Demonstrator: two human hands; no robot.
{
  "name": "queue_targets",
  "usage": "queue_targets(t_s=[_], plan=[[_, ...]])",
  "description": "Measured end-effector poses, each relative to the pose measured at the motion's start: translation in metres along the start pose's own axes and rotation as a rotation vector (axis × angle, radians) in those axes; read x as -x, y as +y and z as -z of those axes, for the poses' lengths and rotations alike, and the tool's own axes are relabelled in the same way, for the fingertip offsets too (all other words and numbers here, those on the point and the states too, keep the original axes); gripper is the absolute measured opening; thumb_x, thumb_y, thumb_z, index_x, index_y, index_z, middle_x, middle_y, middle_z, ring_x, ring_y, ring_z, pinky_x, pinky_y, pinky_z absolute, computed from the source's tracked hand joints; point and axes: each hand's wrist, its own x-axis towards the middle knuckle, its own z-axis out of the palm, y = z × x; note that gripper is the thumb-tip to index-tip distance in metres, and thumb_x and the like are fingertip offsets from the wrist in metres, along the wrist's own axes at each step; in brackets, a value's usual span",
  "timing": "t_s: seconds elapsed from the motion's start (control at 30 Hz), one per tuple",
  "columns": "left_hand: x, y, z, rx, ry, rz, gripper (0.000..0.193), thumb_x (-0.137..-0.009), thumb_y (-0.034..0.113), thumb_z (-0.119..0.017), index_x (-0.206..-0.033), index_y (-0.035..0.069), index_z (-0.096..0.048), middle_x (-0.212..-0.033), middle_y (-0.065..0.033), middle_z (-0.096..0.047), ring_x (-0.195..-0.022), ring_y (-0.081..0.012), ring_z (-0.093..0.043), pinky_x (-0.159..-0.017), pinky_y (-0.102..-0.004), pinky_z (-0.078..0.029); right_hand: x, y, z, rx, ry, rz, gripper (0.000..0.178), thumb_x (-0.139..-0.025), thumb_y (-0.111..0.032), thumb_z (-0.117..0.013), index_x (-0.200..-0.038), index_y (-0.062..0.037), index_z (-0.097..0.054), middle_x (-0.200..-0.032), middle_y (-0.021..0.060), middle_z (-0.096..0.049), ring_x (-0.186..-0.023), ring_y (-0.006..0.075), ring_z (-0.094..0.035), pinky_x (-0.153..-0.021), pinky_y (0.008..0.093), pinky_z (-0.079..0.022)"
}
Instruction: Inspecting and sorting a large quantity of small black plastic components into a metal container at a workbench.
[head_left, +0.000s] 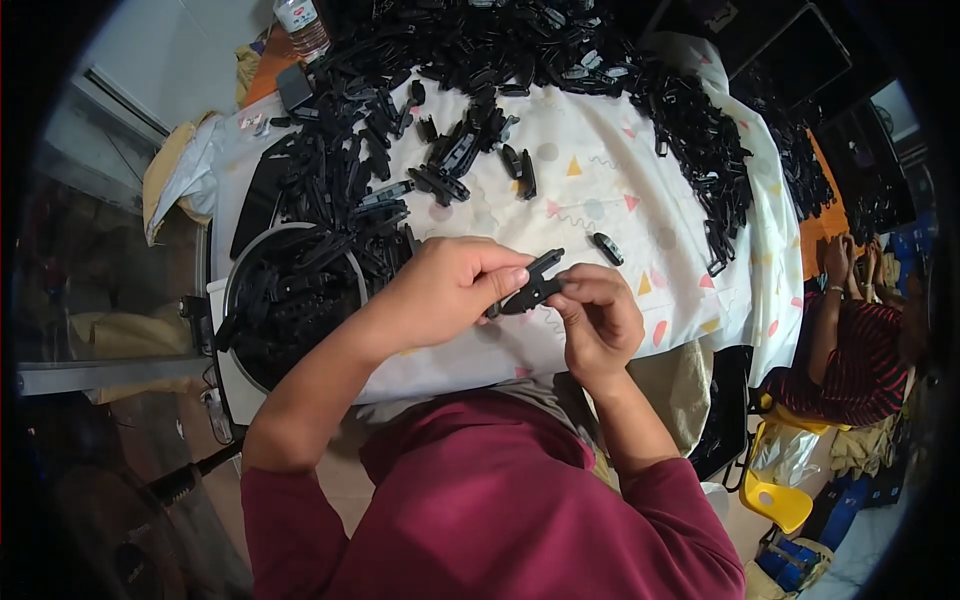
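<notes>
Over the near edge of the cloth-covered table, both of my hands meet at a black plastic part (532, 290), long and narrow with a small hole in it. My left hand (450, 285) is closed, thumb and forefinger pinching the part from the left. From the other side, the fingertips of my right hand (603, 318) pinch its right end. A single dark part with a grey face (608, 249) lies on the cloth just beyond my right hand. Farther off, a small cluster of similar parts (455, 155) rests near the table's middle.
Black parts are heaped along the far side (480, 40) and down the right edge (690, 150). By my left forearm stands a round container (238, 275) full of black pieces. A bottle (302, 28) stands at far left. Another person (850, 350) sits at right, near a yellow stool (775, 500).
</notes>
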Motion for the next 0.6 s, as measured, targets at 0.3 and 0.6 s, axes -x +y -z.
queue_targets(t_s=[0.3, 0.6], plan=[[0.007, -0.019, -0.007, -0.559, 0.094, -0.298, 0.038, -0.073, 0.018, -0.07, -0.106, 0.003, -0.059, -0.089, -0.0138, -0.062, -0.077, -0.0273, -0.061, -0.067, -0.0333, -0.048, -0.009, -0.008, 0.004, 0.054, -0.283, -0.379, 0.039, -0.081, 0.001, -0.062, -0.117, 0.003, -0.047, -0.108, 0.013, -0.053, -0.1, 0.0174, -0.056, -0.081, 0.029, -0.049], [-0.054, -0.056, 0.062, -1.034, 0.411, -0.192, 0.018, -0.07, -0.001, -0.055, -0.087, 0.002, -0.057, -0.092, -0.0153, -0.056, -0.092, -0.0363, -0.054, -0.075, -0.0429, -0.046, -0.018, 0.055, 0.061, 1.076, -0.176, -0.207, 0.05, -0.071, -0.013, -0.07, -0.117, -0.0036, -0.052, -0.109, 0.0165, -0.053, -0.089, 0.0355, -0.055, -0.078, 0.0402, -0.046]])
